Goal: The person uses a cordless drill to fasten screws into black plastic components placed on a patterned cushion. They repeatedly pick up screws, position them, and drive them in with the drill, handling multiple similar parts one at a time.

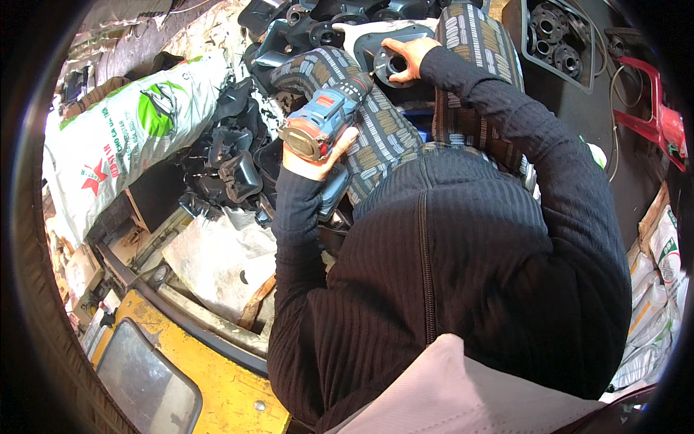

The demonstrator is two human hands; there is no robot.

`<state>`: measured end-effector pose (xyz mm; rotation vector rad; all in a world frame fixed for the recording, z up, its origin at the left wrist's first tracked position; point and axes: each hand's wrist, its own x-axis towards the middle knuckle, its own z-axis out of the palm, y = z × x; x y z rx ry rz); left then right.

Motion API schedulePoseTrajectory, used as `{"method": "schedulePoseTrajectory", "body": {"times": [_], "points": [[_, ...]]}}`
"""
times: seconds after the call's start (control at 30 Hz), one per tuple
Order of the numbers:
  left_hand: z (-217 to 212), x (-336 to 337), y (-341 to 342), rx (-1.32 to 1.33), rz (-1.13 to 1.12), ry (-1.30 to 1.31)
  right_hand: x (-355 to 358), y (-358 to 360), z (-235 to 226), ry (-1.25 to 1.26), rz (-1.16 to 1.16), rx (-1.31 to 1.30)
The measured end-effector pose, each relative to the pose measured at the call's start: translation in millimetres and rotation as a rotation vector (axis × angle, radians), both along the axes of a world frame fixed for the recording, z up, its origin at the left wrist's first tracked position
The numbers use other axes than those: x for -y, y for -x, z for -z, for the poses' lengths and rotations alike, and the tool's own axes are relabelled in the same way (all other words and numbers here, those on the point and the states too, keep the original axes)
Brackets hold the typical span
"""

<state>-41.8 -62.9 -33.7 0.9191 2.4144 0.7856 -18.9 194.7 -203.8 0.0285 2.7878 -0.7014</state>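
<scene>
A blue cordless drill [327, 114] is gripped in my left hand [312, 165], its chuck pointing up and to the right. The bit reaches the left edge of a black round flange [383, 69] with a hole in its middle; whether it touches cannot be made out. My right hand [418, 55] pinches that flange from its right side, thumb and fingers around the rim. Behind the flange lies a dark grey plastic housing [372, 42]. My legs in patterned trousers [387, 123] are on both sides below it.
Several dark plastic housings [240, 177] are piled to the left, beside a large white sack [137, 137]. A grey tray [515, 36] at the far right holds several round flanges. A red plastic frame [661, 119] stands at the right. A worn yellow panel [224, 390] is at lower left.
</scene>
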Motion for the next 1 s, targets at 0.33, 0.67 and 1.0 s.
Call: {"method": "schedulePoseTrajectory", "body": {"times": [0.33, 0.67, 1.0], "points": [[-9.7, -17.8, -2.5, 0.039, -0.010, -0.028, -6.6, -5.2, -11.5, 0.117, 0.076, -0.006], [22.0, -65.1, 30.7, -0.144, 0.286, 0.123, 29.4, -81.2, -20.3, 1.151, 1.002, 0.442], [33.3, -93.7, 45.1, -0.024, 0.240, 0.331, 43.0, -69.2, 9.8, 1.562, 1.359, 0.450]]}}
